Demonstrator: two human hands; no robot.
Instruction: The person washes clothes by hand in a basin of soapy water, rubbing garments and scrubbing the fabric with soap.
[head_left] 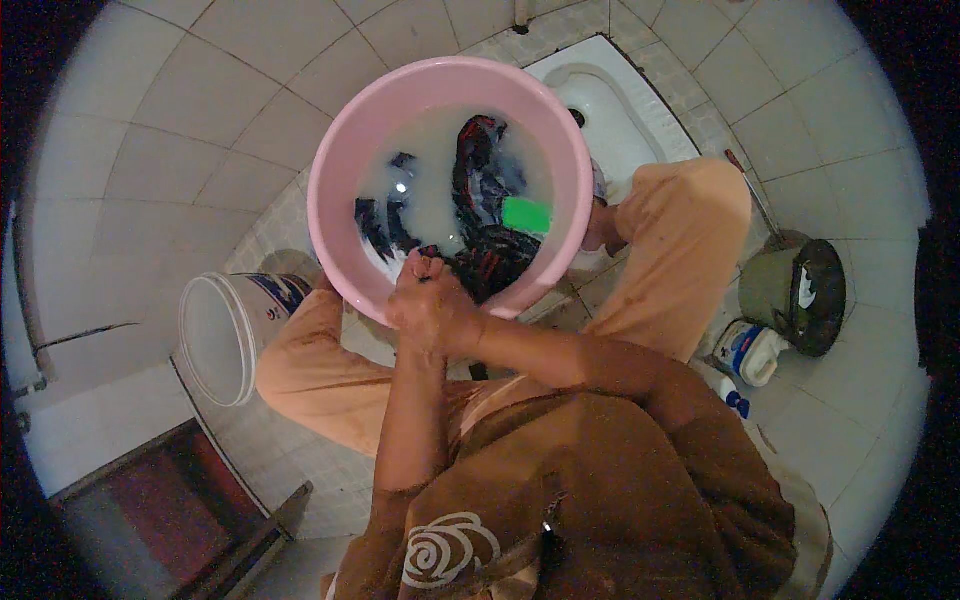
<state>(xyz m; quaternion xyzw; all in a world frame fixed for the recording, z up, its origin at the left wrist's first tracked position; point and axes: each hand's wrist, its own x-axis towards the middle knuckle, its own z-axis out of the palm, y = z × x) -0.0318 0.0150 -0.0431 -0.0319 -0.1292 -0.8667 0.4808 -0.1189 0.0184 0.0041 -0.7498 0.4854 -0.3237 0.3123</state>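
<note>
A large pink tub [335, 170] stands between my knees, holding cloudy, whitish water. Dark wet cloth [490, 265] with some red in it lies partly under the water, and a dark blue and white piece [385, 228] floats at the left. Over the near rim, my left hand [404, 300] and my right hand [447, 314] are pressed together, both closed around an end of the dark cloth. My right hand hides part of the left one's fingers. On the cloth at the right rests a bright green rectangular block [526, 215]; whether soap or sponge I cannot tell.
To the left is a white bucket [218, 340]. A white squat toilet [620, 120] lies behind the tub at the right. Beyond my right knee are a white jug [752, 353], a bottle with a blue cap [735, 400] and a dark round container [818, 298]. Tiled walls surround me.
</note>
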